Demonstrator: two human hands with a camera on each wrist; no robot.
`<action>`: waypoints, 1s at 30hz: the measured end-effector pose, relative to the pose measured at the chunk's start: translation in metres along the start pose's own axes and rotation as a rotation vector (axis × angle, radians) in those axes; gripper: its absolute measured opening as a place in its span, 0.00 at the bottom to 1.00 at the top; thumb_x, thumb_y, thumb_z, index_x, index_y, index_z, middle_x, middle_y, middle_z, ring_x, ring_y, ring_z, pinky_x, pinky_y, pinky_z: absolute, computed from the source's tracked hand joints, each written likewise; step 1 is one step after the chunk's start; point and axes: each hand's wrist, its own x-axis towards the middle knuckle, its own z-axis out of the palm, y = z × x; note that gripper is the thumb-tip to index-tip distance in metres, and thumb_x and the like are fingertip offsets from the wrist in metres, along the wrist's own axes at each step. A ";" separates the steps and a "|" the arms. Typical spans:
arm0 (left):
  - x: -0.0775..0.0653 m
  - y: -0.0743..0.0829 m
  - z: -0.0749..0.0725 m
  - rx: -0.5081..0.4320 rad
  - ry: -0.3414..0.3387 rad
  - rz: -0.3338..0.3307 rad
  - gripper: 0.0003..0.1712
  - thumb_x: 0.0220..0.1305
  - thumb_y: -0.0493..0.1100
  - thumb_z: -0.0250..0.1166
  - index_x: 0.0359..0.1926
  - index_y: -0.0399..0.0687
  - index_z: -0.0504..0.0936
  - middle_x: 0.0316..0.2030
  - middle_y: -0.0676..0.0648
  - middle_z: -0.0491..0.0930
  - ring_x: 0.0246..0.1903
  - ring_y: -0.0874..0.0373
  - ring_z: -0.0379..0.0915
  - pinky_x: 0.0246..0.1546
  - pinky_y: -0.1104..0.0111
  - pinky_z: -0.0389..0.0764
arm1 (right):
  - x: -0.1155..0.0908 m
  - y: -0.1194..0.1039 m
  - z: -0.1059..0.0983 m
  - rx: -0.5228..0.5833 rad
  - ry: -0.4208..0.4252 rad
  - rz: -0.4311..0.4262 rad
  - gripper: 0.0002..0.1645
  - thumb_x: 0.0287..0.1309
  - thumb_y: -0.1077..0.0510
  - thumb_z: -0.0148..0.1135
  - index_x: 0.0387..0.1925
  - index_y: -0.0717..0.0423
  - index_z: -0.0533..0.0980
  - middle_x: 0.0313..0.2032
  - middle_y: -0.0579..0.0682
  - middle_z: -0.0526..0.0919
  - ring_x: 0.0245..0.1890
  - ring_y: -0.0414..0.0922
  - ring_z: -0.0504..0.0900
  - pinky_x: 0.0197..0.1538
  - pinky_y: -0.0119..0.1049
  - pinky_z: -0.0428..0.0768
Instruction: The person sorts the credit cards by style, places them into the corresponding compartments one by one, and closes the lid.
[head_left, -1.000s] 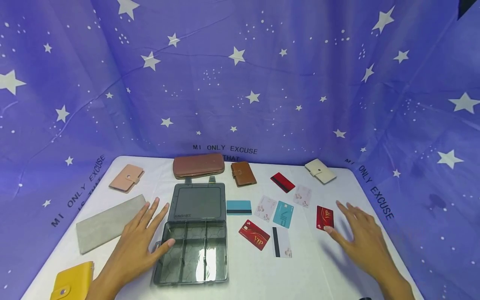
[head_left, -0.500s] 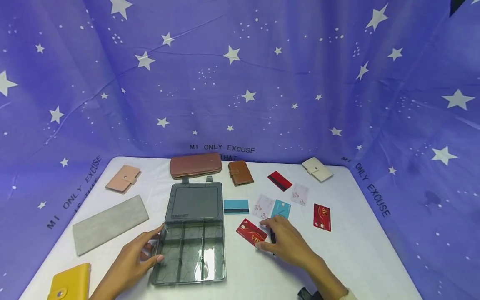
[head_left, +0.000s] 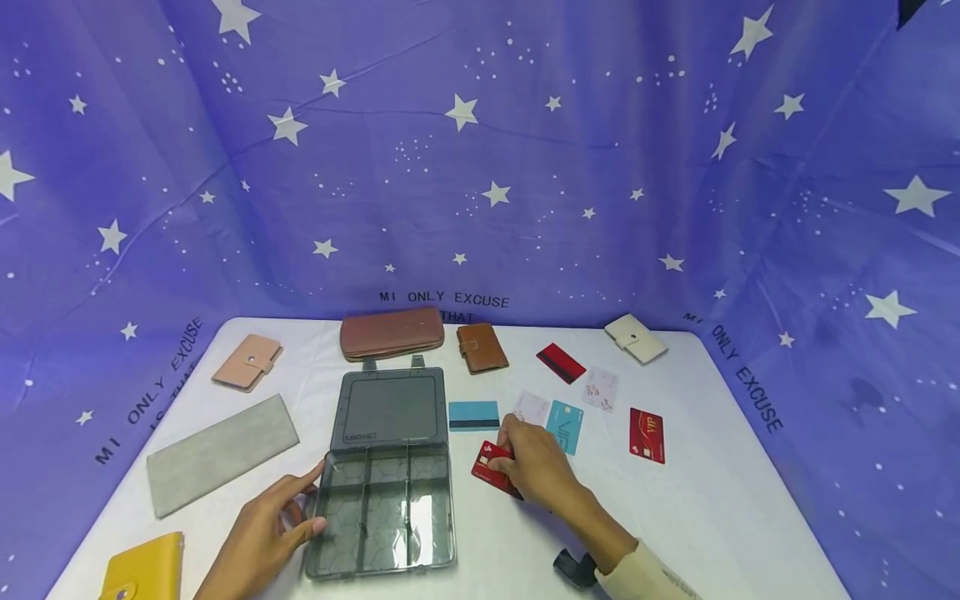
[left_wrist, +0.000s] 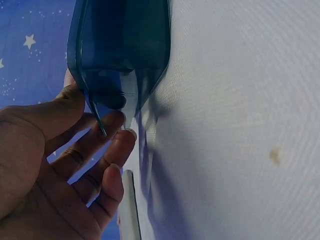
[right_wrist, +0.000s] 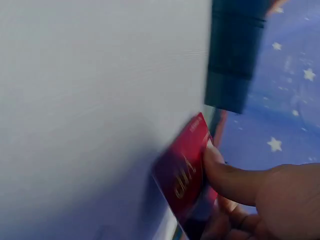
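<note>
In the head view my right hand [head_left: 538,463] pinches a red VIP card [head_left: 489,472] just right of the box. The right wrist view shows the thumb on the face of this card [right_wrist: 182,175], which is tilted up off the cloth. My left hand [head_left: 264,527] holds the left side of a clear grey divided plastic box [head_left: 345,533], its lid [head_left: 393,406] laid back. In the left wrist view, thumb and fingers are around the end of the box [left_wrist: 120,45], near a hanging latch flap. Part of the thumb is hidden there.
Beyond the right hand lie several cards, including a teal VIP card [head_left: 565,427], a blue striped card [head_left: 474,416] and another red VIP card [head_left: 647,435]. Wallets and card holders stand around: grey [head_left: 222,454], yellow [head_left: 144,568], pink [head_left: 247,362], dark brown [head_left: 392,333], tan [head_left: 482,347], cream [head_left: 635,337].
My right hand has come left from the far red card to the nearer one and now pinches it. My left hand has moved down from above the box to its left side.
</note>
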 end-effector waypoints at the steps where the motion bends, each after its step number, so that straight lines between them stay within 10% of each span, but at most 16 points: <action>1: 0.000 0.001 0.000 0.005 -0.003 -0.008 0.41 0.48 0.37 0.78 0.66 0.43 0.75 0.40 0.53 0.81 0.26 0.76 0.69 0.23 0.76 0.70 | -0.001 -0.001 -0.002 0.045 0.004 0.010 0.19 0.51 0.52 0.77 0.35 0.47 0.72 0.24 0.40 0.71 0.28 0.38 0.71 0.32 0.33 0.69; 10: -0.002 0.003 -0.002 0.045 -0.024 -0.085 0.42 0.47 0.42 0.79 0.66 0.50 0.76 0.42 0.56 0.81 0.27 0.76 0.68 0.23 0.75 0.66 | -0.015 -0.026 -0.015 0.526 -0.066 -0.070 0.19 0.61 0.59 0.69 0.51 0.41 0.74 0.26 0.45 0.76 0.18 0.41 0.76 0.23 0.30 0.74; 15: -0.003 0.002 0.000 0.040 -0.013 -0.065 0.42 0.47 0.41 0.79 0.66 0.49 0.76 0.41 0.56 0.81 0.28 0.76 0.68 0.24 0.75 0.66 | -0.024 -0.045 0.004 0.589 -0.147 -0.082 0.19 0.57 0.57 0.72 0.48 0.45 0.75 0.25 0.44 0.78 0.19 0.37 0.74 0.22 0.28 0.73; 30: -0.001 0.004 0.000 0.061 -0.005 -0.059 0.41 0.47 0.41 0.79 0.65 0.48 0.77 0.41 0.56 0.81 0.28 0.74 0.68 0.26 0.74 0.66 | -0.030 -0.066 0.035 -0.141 0.007 -0.417 0.20 0.44 0.43 0.79 0.39 0.42 0.84 0.38 0.37 0.73 0.39 0.34 0.66 0.32 0.24 0.68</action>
